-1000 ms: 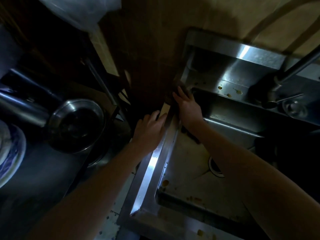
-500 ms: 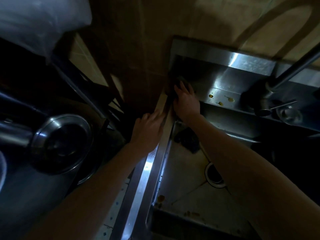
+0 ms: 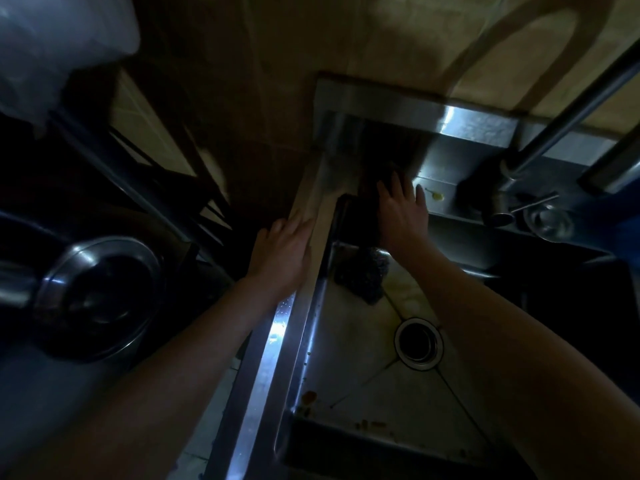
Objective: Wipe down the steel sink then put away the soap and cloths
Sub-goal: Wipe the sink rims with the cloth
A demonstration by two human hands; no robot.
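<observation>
At the far left corner of the sink (image 3: 349,344), just above frame centre, a dark cloth (image 3: 360,216) lies draped over the rim and back ledge, pinned flat under a person's right hand (image 3: 401,209). That hand is spread wide, fingers fanned toward the back wall, palm down on the cloth rather than gripping it; its forearm runs in from the lower right corner, across the basin. Left of it, the left hand (image 3: 282,252) rests palm down on the sink's left rim, fingers loosely extended and together, holding nothing, its arm stretching in from the lower left. Cloth and left hand sit near each other, apart. Just below the right wrist, a dark scrubber-like wad (image 3: 362,277) lies on the basin floor; what it is cannot be told. Lower right of it is the drain (image 3: 418,344), with brownish specks along the near edge. A tap (image 3: 519,168) stands at upper right. A steel pot lid (image 3: 100,292) sits in shadow at left.
</observation>
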